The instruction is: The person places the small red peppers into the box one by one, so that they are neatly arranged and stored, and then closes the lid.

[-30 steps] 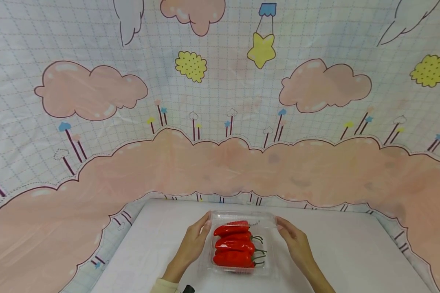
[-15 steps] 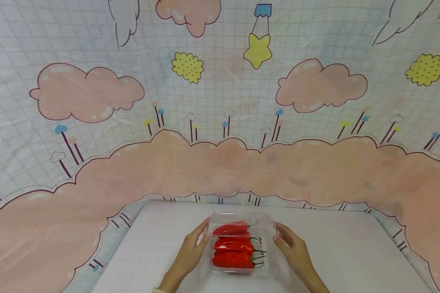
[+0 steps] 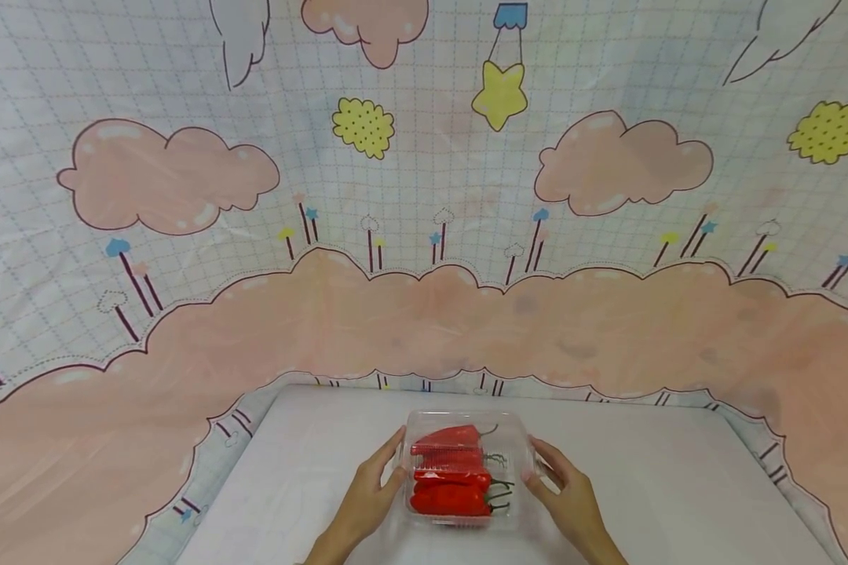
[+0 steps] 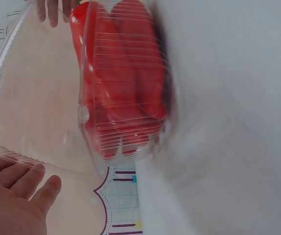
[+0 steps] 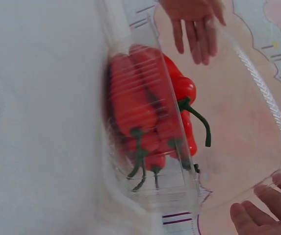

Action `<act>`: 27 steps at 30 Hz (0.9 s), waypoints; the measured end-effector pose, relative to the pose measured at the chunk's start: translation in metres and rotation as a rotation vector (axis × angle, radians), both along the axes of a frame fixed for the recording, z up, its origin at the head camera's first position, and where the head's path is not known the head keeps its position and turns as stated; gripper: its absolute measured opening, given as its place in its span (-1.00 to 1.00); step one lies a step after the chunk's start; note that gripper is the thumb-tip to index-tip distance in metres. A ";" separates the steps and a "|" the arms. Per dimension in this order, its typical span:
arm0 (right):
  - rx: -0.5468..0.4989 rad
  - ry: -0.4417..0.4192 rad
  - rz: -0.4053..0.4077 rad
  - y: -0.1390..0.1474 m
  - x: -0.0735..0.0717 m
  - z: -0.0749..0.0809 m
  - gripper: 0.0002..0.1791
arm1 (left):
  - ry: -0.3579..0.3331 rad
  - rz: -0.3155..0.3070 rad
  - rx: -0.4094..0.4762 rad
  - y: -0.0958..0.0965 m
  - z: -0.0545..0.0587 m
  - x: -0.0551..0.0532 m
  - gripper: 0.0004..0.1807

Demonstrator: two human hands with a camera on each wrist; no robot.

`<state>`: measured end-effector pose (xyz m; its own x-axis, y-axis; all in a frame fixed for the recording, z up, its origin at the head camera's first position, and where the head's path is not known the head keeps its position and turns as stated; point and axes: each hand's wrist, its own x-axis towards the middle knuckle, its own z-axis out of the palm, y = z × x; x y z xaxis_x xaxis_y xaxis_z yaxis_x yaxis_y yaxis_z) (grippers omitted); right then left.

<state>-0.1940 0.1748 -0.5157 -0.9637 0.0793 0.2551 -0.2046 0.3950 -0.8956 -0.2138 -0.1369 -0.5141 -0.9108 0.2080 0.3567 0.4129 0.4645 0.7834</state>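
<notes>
A clear plastic clamshell box (image 3: pixel 519 514) stands on the white table, holding several red peppers (image 3: pixel 451 501) with green stems laid crosswise. Its see-through lid (image 3: pixel 502 431) is tilted over the far part of the box, and the peppers nearest me are uncovered. At the lid's left side, my left hand (image 3: pixel 363 498) holds the edge with fingers and thumb. My right hand (image 3: pixel 571 502) holds the opposite edge in the same way. The right wrist view shows a gap between the raised lid (image 5: pixel 243 98) and the ribbed base (image 5: pixel 130 112), with one pepper's stem rising above the rim.
The white table (image 3: pixel 311 439) extends on both sides of the box. Behind it hangs a cloth backdrop (image 3: pixel 424 329) printed with pink clouds and stars.
The lid has swung down toward me, its ribbed front moving from the farthest pepper to nearer ones. Both hands have come down with it; the base and peppers have stayed in place.
</notes>
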 end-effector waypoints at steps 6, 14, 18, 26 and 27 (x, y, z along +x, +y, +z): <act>-0.037 -0.089 0.010 -0.002 0.003 -0.003 -0.36 | -0.006 0.012 -0.023 0.001 -0.006 0.002 -0.41; -0.033 -0.188 0.001 -0.005 0.007 -0.006 -0.29 | -0.020 0.006 -0.015 0.000 -0.012 0.004 -0.38; -0.022 -0.202 -0.008 -0.004 0.009 -0.009 -0.28 | -0.023 0.015 -0.029 0.000 -0.015 0.004 -0.38; -0.010 -0.230 -0.025 -0.006 0.011 -0.015 -0.26 | -0.063 0.014 -0.030 0.000 -0.019 0.005 -0.35; -0.008 -0.228 -0.026 -0.006 0.011 -0.015 -0.26 | -0.068 0.014 -0.030 0.000 -0.019 0.005 -0.35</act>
